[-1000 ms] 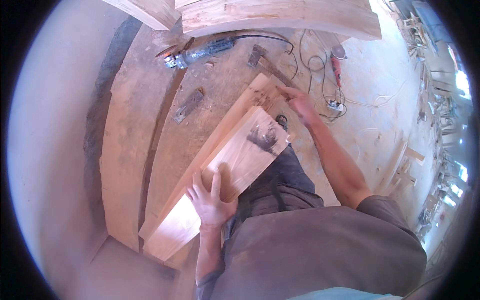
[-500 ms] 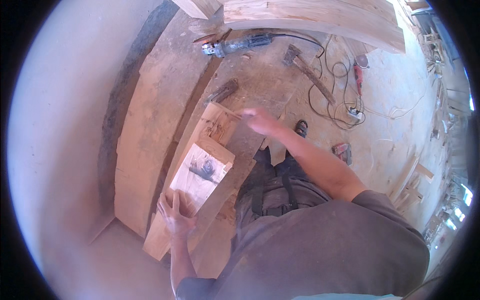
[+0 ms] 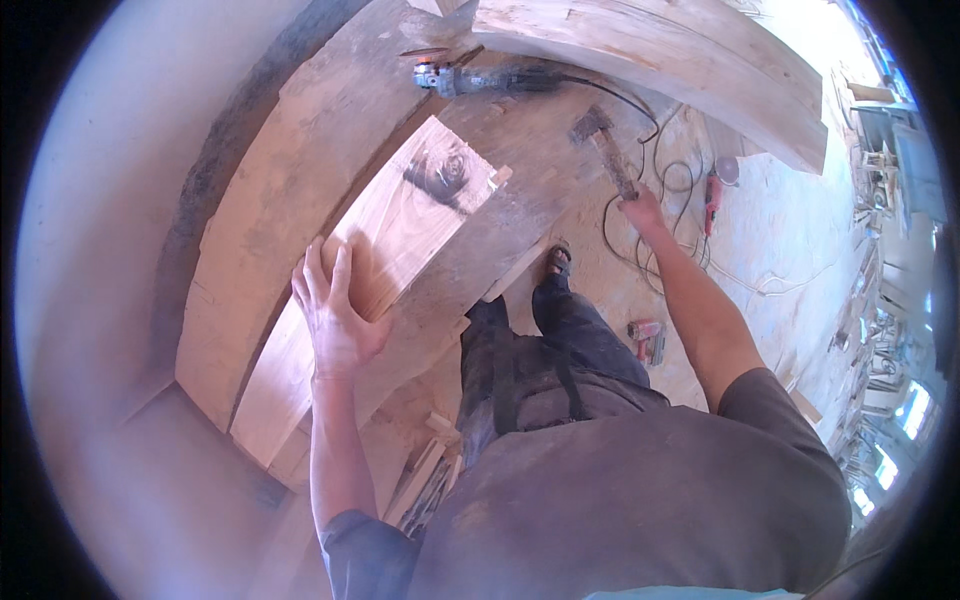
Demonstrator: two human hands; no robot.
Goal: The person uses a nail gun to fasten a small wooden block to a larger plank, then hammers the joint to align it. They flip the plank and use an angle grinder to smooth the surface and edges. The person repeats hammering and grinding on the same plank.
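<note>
A pale timber block with a dark knot near its far end lies lengthwise on the workbench. My left hand rests on its near part, fingers spread and thumb out to the side. A small wooden peg-like piece sticks out at the block's far right corner. To the right, my right hand is closed round the lower end of a hammer's wooden handle. The hammer's dark head points away from me, over the bench's far side.
An angle grinder lies at the far end, its cord looping right. A large timber beam spans the back. On the floor are a red grinder, a red tool and cables. My sandalled foot stands beside the bench.
My right hand has left the timber's far end and taken hold of the hammer handle on the right. The knotted block and my left hand on it now appear farther up the view.
</note>
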